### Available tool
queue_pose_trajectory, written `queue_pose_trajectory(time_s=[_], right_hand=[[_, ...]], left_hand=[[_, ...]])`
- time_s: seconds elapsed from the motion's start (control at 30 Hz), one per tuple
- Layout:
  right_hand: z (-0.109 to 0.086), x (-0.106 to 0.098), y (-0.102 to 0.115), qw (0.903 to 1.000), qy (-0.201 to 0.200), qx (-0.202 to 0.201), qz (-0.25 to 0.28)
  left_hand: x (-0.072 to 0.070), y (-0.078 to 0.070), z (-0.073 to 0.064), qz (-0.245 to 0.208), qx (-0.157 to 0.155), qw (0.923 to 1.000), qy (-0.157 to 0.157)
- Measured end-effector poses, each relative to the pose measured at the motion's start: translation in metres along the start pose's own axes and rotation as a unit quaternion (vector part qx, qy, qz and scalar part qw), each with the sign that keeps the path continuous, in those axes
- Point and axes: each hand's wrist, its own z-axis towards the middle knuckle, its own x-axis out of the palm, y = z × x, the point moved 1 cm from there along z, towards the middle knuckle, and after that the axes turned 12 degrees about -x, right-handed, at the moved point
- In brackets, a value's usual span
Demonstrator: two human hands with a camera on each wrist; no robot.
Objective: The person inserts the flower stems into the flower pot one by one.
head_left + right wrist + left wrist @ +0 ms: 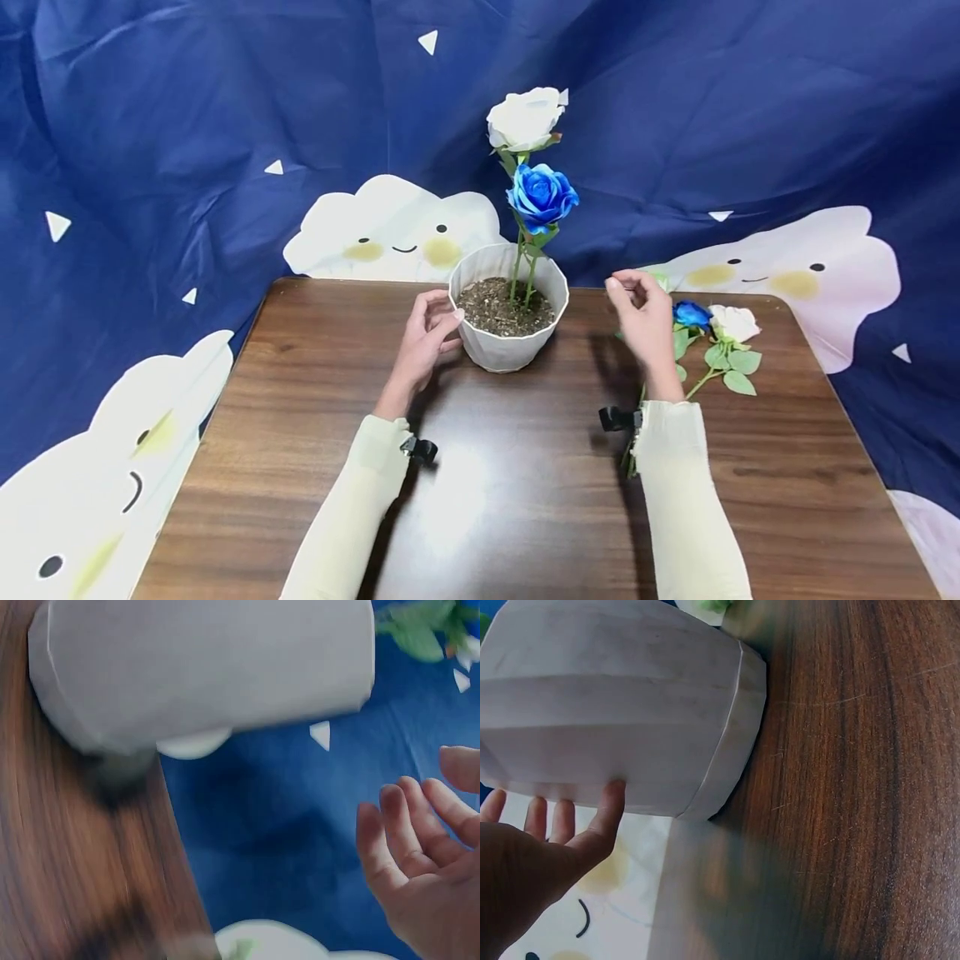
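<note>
Left grip (pixel 422 342): thumb and fingers spread against the left side of a white pot (pixel 502 354), thumb near the rim. Right grip (pixel 647 321): raised right of the pot, apart from it, fingers loosely bent, nothing in them.

Pot upright towards the far edge of the worktop (pixel 525 508), about mid-width, dark soil (pixel 487 308) inside. Two artificial roses stand in it: white rose (pixel 522 121) higher, blue rose (pixel 542 198) just below.

Worktop: brown wood grain, a pale glare patch nearer the person. Behind and around it, dark blue cloth (pixel 225 92) printed with white triangles and clouds (pixel 393 221) (the smiling kind, yellow cheeks).

To the right, loose flowers lie on the worktop: a blue bloom (pixel 692 314) beside a white bloom (pixel 735 323), with green leaves (pixel 738 362). The right grip and forearm cover part of their stems from where I stand. Pale sleeves (pixel 345 508); a black strap (pixel 422 451) at each wrist.
</note>
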Motion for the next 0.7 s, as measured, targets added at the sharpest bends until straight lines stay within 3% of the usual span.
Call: queue_pose_trajectory(time_s=[0.33,0.43,0.7], right_hand=[[0.004,-0.042,-0.037,0.9890,-0.043,0.129,0.059],[0.003,-0.051,-0.045,0.9876,-0.043,0.146,0.039],[0.001,-0.075,-0.061,0.9819,0.004,0.182,-0.053]], left_hand=[[0.000,-0.002,-0.001,-0.006,0.003,1.0000,-0.006],[-0.001,-0.002,-0.001,-0.002,0.002,1.0000,-0.005],[0.001,-0.001,0.000,-0.002,0.000,1.0000,-0.001]])
